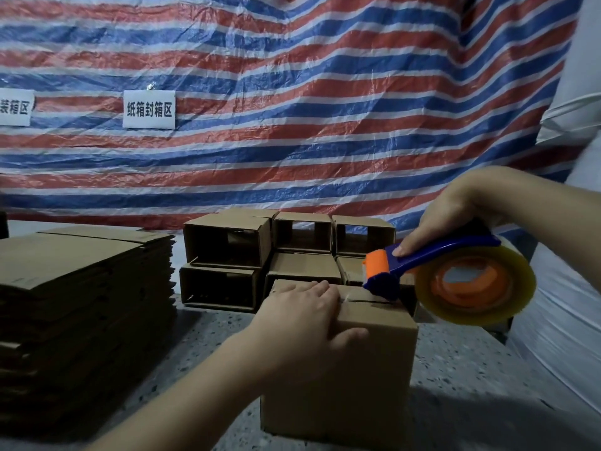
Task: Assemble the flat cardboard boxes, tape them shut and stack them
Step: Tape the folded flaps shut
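The plain brown cardboard box [341,362] stands upright on the speckled grey stone floor [461,379], right in front of the person, its top flaps folded down so that a dark slit of a seam [361,301] runs across the lid, from under the left hand towards the right-hand edge. That seam is what matters here: its long axis lies roughly left to right, and the tape has to follow it.

The left hand [302,323] lies flat on the near-left part of the lid, fingers straight and spread over the top, thumb down the front face, pressing the flaps shut and not gripping anything. The right hand [452,219] is curled round the blue handle of the blue-and-orange plastic tape dispenser [432,265], which carries a roll of clear yellowish packing tape [474,284]. The dispenser's blue nose touches the lid at the seam's right end, so the right hand is the nearer one to the work; I would judge the pull must run along that slit or down over the right edge.

Behind the box, open-ended assembled cartons [227,242] are stacked two high. To the left sits a pile of flat brown cardboard blanks [84,288]. A red, white and blue striped tarpaulin [292,92] hangs at the back with a white paper sign [149,109].
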A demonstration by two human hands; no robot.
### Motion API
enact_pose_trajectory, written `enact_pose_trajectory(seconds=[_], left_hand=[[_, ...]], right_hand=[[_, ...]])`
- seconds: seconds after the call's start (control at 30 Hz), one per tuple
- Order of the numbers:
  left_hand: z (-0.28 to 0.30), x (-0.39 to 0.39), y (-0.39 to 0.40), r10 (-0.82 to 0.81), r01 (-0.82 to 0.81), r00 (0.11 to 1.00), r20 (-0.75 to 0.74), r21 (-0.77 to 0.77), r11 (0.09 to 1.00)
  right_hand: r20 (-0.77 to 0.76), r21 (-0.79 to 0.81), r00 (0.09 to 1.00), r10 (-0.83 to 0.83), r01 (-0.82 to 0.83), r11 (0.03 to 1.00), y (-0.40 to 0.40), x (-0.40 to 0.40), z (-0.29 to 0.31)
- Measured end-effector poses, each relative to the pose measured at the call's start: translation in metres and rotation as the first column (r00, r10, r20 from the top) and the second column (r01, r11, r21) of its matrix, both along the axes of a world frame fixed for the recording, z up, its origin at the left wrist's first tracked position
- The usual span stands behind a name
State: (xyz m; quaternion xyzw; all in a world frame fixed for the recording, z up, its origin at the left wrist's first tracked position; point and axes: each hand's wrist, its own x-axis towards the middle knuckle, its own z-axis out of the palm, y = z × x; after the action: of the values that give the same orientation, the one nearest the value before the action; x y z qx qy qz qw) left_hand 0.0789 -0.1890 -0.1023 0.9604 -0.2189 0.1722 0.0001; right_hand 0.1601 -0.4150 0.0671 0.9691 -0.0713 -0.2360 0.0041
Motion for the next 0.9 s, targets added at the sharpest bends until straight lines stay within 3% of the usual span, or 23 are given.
enact_pose_trajectory(seconds=[0.3, 0.47, 0.6, 0.73, 0.9], left_hand=[[-0.004, 0.001, 0.001, -0.014, 0.015, 1.0, 0.024, -0.01, 1.0], [0.003, 0.005, -0.002, 0.01, -0.007, 0.997, -0.075, 0.04, 0.999], [0.011, 0.002, -0.033, -0.023, 0.023, 1.0, -0.008, 0.056, 0.998], [0.001, 0.002, -0.062, -0.089, 0.089, 0.995, -0.041, -0.003, 0.996], [-0.013, 0.008, -0.064, -0.08, 0.08, 0.993, 0.084, 0.001, 0.997]], right_hand=[[-0.072, -0.032, 0.997, -0.028, 0.026, 0.999, -0.03, -0.01, -0.01], [-0.051, -0.006, 0.999, -0.012, 0.012, 1.0, -0.029, -0.016, -0.012], [-0.037, -0.013, 0.999, -0.012, 0.011, 1.0, -0.029, -0.016, -0.012], [-0.041, 0.015, 0.999, -0.012, 0.012, 1.0, -0.033, -0.015, -0.015], [-0.046, 0.099, 0.999, -0.011, 0.016, 0.995, -0.042, -0.013, -0.022]])
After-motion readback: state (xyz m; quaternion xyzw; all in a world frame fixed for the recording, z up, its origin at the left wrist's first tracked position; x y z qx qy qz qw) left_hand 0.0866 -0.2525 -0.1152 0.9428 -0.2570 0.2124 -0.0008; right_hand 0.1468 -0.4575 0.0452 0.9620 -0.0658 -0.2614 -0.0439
